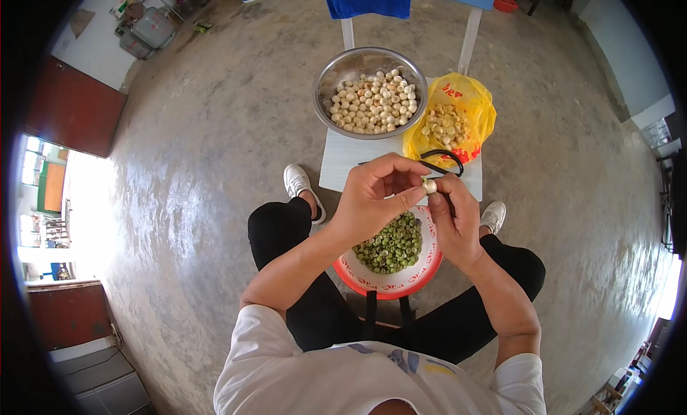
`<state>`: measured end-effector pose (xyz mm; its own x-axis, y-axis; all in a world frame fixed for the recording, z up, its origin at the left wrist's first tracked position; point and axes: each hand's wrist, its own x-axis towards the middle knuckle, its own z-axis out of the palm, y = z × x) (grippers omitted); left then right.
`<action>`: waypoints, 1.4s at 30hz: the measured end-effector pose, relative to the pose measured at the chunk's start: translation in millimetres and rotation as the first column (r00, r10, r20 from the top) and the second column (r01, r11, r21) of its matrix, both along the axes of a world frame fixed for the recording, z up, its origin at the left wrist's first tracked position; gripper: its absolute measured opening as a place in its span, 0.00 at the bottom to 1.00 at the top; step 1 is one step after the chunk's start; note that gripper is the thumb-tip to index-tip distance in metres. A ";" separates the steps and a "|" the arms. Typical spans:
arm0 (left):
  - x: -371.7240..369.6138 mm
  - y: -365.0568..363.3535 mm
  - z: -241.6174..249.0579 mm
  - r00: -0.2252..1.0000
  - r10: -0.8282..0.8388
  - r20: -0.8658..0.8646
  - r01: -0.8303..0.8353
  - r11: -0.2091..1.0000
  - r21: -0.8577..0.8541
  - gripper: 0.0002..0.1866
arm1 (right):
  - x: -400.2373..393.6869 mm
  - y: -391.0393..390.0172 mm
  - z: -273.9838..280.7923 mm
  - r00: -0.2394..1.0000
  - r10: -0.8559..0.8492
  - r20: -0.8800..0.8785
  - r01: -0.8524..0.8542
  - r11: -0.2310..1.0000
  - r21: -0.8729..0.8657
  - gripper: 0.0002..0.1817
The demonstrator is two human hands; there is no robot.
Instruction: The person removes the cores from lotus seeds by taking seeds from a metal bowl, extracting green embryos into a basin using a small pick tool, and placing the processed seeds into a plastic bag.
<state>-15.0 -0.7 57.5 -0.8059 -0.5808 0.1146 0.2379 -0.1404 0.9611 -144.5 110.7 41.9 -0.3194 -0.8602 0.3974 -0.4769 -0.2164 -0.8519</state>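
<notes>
A small round whitish seed (430, 186), which looks like a lotus seed, sits between the fingertips of both hands, with a bit of green at its top. My left hand (379, 191) pinches it from the left with thumb and fingers. From the other side my right hand (459, 218) is closed on it, fingers curled. Beneath the hands, a white basin with a red rim (390, 295) holds many green seeds or husks (392, 247). Farther off, a steel bowl (321, 93) contains many pale peeled seeds (372, 103).
A yellow plastic bag (484, 118) with pale pieces inside stands right of the bowl, on a light chair seat (340, 164). A black loop (459, 159) lies by the bag. Blue cloth (368, 1) hangs over the chair back. Gas cylinders (152, 28) stand far left.
</notes>
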 end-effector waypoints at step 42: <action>1.1 -8.5 -6.2 0.981 -0.152 -0.121 0.193 0.820 0.538 0.05 | -5.9 -6.1 9.2 0.701 0.102 0.706 -0.313 0.933 0.176 0.19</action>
<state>-13.8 -9.2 51.3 -0.9010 -0.4170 -0.1196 0.2226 -0.6810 0.6977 -150.3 104.6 51.1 -0.2088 -0.9724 -0.1043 0.2791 0.0429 -0.9593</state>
